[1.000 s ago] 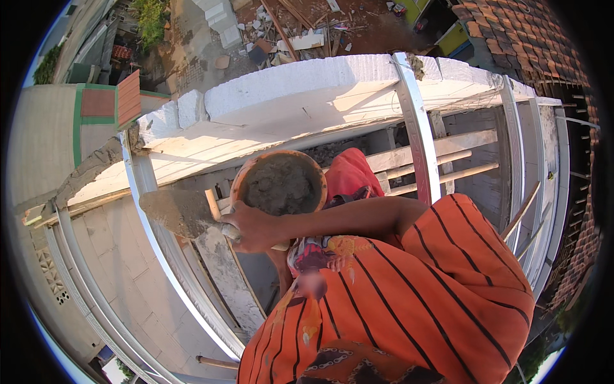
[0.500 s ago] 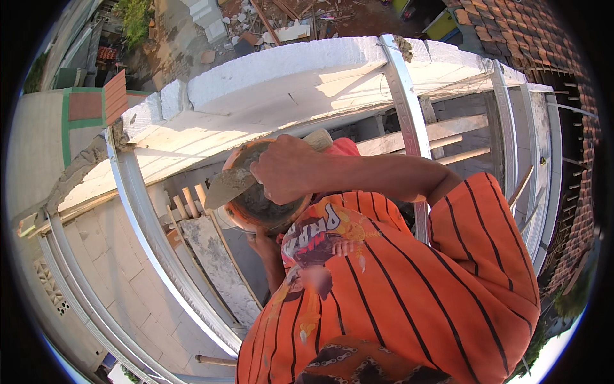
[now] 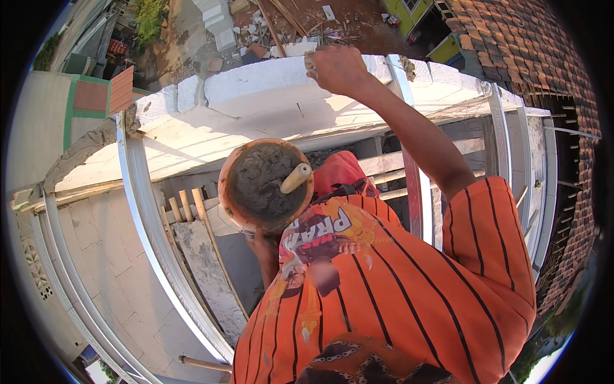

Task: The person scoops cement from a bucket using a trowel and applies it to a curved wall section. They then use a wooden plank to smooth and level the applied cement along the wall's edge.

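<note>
A round orange-brown bucket of wet grey mortar is in front of my chest. My left hand holds it from below at its near side; most of the fingers are hidden. Out of the mortar sticks the pale wooden handle of a trowel, its blade sunk from sight. My right hand reaches far out to the top of the white block wall. Its fingers are curled together at the wall's outer edge, and whatever they pinch is too small to make out.
Metal channel beams cross toward me on the left, with another beam under my right arm. Wooden poles and a mortar-stained board lie below. Rubble covers the ground beyond the wall; a tiled roof rises at right.
My right hand has let go of the trowel, leaving it standing in the mortar, and has moved up and outward to the wall top. My left hand still holds the bucket.
</note>
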Demonstrator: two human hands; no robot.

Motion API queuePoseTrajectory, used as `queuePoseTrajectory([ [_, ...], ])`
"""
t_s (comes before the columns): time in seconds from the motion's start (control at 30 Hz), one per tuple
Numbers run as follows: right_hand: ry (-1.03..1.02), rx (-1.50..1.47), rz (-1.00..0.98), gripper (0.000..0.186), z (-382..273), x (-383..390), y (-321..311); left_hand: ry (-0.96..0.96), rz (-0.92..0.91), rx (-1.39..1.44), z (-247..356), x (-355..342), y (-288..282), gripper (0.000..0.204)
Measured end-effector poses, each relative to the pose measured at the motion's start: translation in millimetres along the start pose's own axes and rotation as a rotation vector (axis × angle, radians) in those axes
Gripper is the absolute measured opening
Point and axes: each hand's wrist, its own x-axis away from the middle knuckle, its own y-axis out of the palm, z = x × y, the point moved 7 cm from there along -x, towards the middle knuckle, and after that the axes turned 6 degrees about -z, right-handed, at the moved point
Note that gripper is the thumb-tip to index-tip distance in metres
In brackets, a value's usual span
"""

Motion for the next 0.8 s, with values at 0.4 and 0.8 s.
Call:
queuePoseTrajectory([
  [0.4,0.216,0.503,-0.398,0.036,178,1,20,0.035,-0.066,-0.067,-4,-13,-8,0.024],
  [0.8,-0.064,-0.022,-0.025,0.020,238,3,30,0.002,-0.140,-0.075,-9,-30,-4,0.033],
])
